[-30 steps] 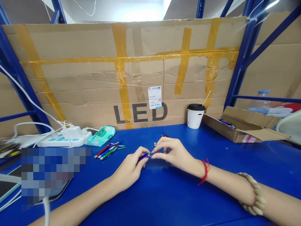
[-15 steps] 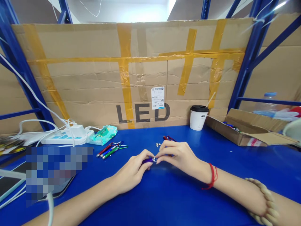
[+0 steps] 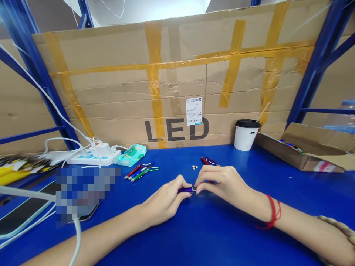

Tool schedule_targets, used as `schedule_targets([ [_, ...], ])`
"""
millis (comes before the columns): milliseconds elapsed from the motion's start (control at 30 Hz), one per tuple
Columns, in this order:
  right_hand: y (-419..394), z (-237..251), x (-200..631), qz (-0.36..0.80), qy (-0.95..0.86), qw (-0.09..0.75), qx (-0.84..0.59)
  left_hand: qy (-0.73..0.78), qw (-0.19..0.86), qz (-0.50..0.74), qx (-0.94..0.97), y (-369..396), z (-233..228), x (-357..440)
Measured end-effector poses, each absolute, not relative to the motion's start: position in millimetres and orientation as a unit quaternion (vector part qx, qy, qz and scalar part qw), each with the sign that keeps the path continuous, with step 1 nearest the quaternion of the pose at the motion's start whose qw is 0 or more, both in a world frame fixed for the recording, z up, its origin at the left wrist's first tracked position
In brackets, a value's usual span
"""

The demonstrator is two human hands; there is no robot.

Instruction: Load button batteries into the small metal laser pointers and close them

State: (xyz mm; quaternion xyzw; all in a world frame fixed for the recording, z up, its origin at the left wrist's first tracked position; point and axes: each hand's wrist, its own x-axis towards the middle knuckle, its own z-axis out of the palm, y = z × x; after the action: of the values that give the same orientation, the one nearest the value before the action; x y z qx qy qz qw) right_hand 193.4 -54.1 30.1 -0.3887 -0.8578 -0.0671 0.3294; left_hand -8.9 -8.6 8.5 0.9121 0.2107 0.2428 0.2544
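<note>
My left hand [image 3: 166, 199] grips a small purple pen-shaped keychain light [image 3: 185, 190] low over the blue table [image 3: 210, 236]. My right hand [image 3: 224, 184] pinches the silver end of the same light with thumb and fingertips. Just beyond the hands lie two small silver button cells [image 3: 195, 167] and a red keychain light [image 3: 209, 161] with a clip. Three more lights [image 3: 140, 171], red, blue and green, lie together to the left.
A taped cardboard sheet marked LED [image 3: 177, 129] walls the back. A white lidded paper cup [image 3: 246, 135] and an open cardboard box [image 3: 307, 151] stand at right. A power strip [image 3: 91, 157], a tissue pack [image 3: 131, 154], cables and a tablet [image 3: 24, 210] are at left.
The view has shifted, so everything sits further right in the picture. Both hands stay together on the purple light, lower and closer to the table than before.
</note>
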Motion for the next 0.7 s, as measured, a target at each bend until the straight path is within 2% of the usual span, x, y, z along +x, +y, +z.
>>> schedule_targets([
  [133,-54,25,192,0.026,-0.850,0.345,-0.398,0.165,0.216,0.266,0.925,-7,3,-10],
  [233,-55,21,190,0.051,-0.844,0.362,-0.394,0.128,0.184,0.288,0.931,-6,0,-10],
  [467,-59,17,190,0.072,-0.842,0.349,-0.404,0.079,0.090,0.298,0.947,-3,-1,-9],
  [700,-58,17,191,0.043,-0.845,0.333,-0.415,0.107,0.112,0.294,0.943,-1,-2,-9],
])
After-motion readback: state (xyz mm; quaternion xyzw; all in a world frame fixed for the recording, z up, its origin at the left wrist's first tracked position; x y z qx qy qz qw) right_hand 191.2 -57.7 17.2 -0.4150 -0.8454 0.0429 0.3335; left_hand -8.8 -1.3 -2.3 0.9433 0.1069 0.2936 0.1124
